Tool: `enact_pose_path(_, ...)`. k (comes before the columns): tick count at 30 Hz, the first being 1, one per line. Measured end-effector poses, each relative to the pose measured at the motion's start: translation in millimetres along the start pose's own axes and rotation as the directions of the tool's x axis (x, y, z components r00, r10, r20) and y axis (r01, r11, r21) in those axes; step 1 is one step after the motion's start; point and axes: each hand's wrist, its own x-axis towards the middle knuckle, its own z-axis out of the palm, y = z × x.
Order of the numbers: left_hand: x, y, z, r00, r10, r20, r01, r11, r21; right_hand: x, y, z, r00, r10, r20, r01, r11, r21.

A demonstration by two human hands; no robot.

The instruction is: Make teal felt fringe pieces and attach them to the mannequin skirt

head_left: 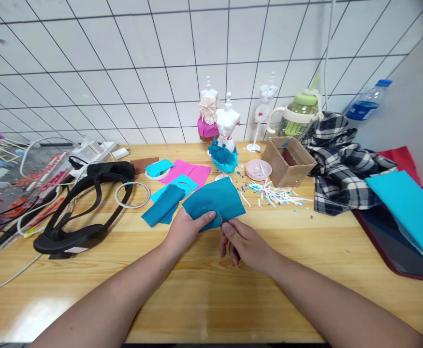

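A dark teal sheet (216,199) is held up above the wooden table in the middle of the head view. My left hand (191,221) grips its lower left part, with the thumb lying on top. At the sheet's lower edge, my right hand (242,241) is closed, thumb and forefinger pinched beside a short pale slit or strip; what they hold is too small to make out. Behind the sheet stands a small white mannequin (227,121) with a teal ruffled skirt. Folded teal pieces (166,205) lie left of my left hand, near bright blue and pink sheets (187,171).
A black headset (88,212) and cables lie at the left. Paper strips (278,194), a pink dish (258,170) and a cardboard box (287,162) sit beyond my right hand. Checked cloth (342,164), a jug (300,116) and a bottle (369,102) are farther right.
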Motion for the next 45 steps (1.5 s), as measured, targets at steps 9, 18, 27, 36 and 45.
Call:
enact_pose_path(9,-2.9,2.4,1.0,0.999,-0.036,0.035,0.035,0.999,0.026,-3.4,-4.1,2.5,1.000,0.015,-0.004,-0.015,1.000,0.006)
enact_pose_path(18,-2.7,-0.8,1.7,0.998,-0.031,0.062,0.031,1.000,0.005,-1.8,-3.5,2.0,1.000,0.004,-0.028,-0.004,1.000,0.002)
enact_pose_path(27,-4.3,0.5,3.1,0.999,-0.025,0.025,0.028,0.992,-0.122,-2.1,-3.2,2.9,1.000,-0.001,-0.028,0.001,1.000,-0.021)
enact_pose_path(36,-5.2,1.1,2.8,0.996,-0.070,0.050,0.075,0.992,-0.105,-3.7,-3.5,3.1,1.000,-0.006,-0.019,0.006,1.000,-0.028)
enact_pose_path(45,-4.0,-0.9,0.4,0.995,-0.083,0.063,0.089,0.992,-0.089,-3.1,-3.1,2.8,1.000,-0.014,-0.013,0.013,0.999,-0.033)
